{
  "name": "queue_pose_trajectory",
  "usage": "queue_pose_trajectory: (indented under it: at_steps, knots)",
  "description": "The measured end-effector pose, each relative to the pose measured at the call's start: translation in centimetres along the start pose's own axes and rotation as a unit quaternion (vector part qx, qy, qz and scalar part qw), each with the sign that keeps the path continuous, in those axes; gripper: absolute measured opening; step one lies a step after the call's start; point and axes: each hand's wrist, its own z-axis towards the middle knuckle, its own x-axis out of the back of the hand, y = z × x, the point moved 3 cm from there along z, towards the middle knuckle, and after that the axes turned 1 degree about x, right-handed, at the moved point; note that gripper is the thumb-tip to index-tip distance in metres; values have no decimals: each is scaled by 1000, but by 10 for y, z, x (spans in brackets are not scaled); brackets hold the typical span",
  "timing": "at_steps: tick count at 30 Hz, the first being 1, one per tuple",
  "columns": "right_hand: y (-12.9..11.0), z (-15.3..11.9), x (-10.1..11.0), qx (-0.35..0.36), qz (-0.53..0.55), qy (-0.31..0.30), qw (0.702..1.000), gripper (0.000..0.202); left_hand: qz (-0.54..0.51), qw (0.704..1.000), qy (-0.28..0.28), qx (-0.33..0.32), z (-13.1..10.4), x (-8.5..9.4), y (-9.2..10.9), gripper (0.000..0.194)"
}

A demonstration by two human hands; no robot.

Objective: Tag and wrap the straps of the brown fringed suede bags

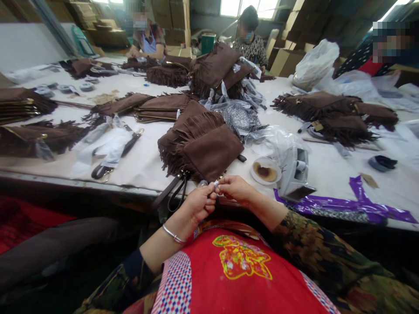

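Note:
A brown fringed bag point(212, 150) lies at the table's near edge, right in front of my hands. My left hand point(199, 201) and my right hand point(236, 189) meet at the bag's lower edge, fingertips pinched together. Between them is a small whitish, shiny bit, too small to name. Just left of my fingers, a dark wrist strap point(178, 192) hangs from the bag over the table edge. Both hands are closed, and the thumbs and forefingers nearly touch.
Right of the bag stand a white tape dispenser point(293, 174) and a round dish point(266, 171) with brown residue. Purple plastic wrapping point(340, 205) lies farther right. Wrapped straps point(113, 146) lie left. Stacked brown bags point(216, 65) rise behind; several people sit across the table.

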Motion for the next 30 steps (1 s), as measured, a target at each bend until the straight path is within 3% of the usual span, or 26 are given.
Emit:
queue_pose_trajectory:
  at_steps: [4,7,10,12,15,19,21,26,30]
  knots:
    - [7,5,1,8,-67,31,997,14,-50,998,-6,28,-5,-3,-6,28]
    - [11,5,8,59,-193,80,976,17,-7,999,27,-31,-5,-4,-13,25]
    - [6,-4,15,107,-226,140,958,23,70,989,75,-102,-3,-7,-22,23]
    - [3,-12,15,93,-192,145,966,30,125,978,99,-135,-2,-10,-27,24]
    - [2,-20,8,38,-86,83,992,31,253,947,111,-161,-3,-17,-27,30]
    - [9,-21,8,-37,55,44,997,21,405,897,41,-170,-7,-23,-20,34]
    - [13,-19,13,-67,88,33,993,18,398,905,34,-146,-6,-18,-18,34]
    - [16,-16,19,-95,164,4,982,9,343,921,130,-134,3,2,-18,28]
    - [16,-16,17,-101,185,-9,977,8,243,957,104,-119,0,-1,-17,20]
